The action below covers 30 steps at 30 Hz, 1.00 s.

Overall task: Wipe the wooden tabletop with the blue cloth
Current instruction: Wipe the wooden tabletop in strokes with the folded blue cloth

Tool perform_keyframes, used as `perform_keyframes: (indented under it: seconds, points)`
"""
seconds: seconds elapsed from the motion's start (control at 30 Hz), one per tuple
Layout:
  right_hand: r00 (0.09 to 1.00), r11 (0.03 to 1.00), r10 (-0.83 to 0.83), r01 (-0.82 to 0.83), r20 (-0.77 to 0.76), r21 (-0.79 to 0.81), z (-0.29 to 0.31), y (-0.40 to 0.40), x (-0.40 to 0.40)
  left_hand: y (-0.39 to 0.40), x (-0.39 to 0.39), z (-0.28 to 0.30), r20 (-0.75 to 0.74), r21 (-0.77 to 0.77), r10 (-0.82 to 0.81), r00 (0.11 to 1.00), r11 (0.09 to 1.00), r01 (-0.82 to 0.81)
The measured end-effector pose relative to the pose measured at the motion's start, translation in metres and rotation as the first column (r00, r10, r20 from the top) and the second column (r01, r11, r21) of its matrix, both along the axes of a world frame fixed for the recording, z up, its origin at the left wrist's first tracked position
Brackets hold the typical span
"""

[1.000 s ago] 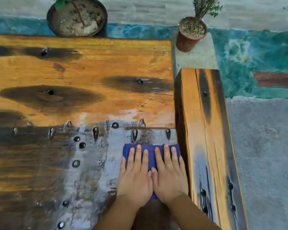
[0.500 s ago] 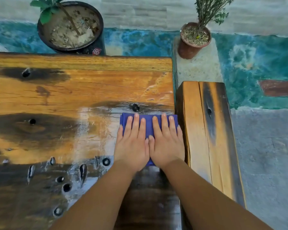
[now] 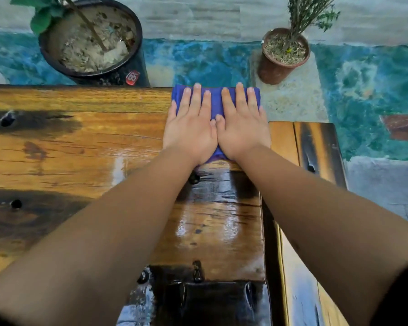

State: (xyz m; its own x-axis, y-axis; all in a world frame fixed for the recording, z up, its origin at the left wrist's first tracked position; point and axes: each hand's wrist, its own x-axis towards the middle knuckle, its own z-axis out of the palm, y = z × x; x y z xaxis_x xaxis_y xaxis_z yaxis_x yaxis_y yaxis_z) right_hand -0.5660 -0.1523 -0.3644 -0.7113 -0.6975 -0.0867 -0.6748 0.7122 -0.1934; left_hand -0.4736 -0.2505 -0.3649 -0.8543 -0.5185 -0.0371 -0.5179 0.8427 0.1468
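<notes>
Head view: both flat, open hands, left hand (image 3: 190,128) and right hand (image 3: 242,128), press the blue cloth (image 3: 216,100) at the wooden tabletop (image 3: 80,142) far corner.

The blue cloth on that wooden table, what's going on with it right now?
A person is wiping the wooden tabletop. Both hands, the left hand and the right hand, press flat side by side on the blue cloth, fingers straight. The cloth sits at the table's far right corner, its front edge at or just over the far rim. The strip of wood under the forearms looks wet and shiny. Two potted plants stand on the ground beyond the table.
</notes>
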Motion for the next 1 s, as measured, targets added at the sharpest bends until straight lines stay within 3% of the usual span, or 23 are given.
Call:
perform_keyframes:
  seconds: [0.23,0.53,1.0]
  points:
    - [1.000,1.000,0.010,-0.010,-0.011,-0.027,0.002,-0.021,-0.029,-0.021,-0.029,-0.002,0.002,-0.034,-0.002,1.000,0.999,0.002]
    - [0.999,1.000,-0.016,0.016,-0.038,-0.018,-0.003,-0.007,-0.010,-0.008,-0.012,0.000,-0.001,-0.045,-0.017,1.000,0.999,0.017]
    - [0.998,0.997,-0.005,0.000,0.061,0.076,-0.001,0.169,0.197,0.164,0.196,0.009,0.125,0.064,-0.066,0.990,0.996,0.058]
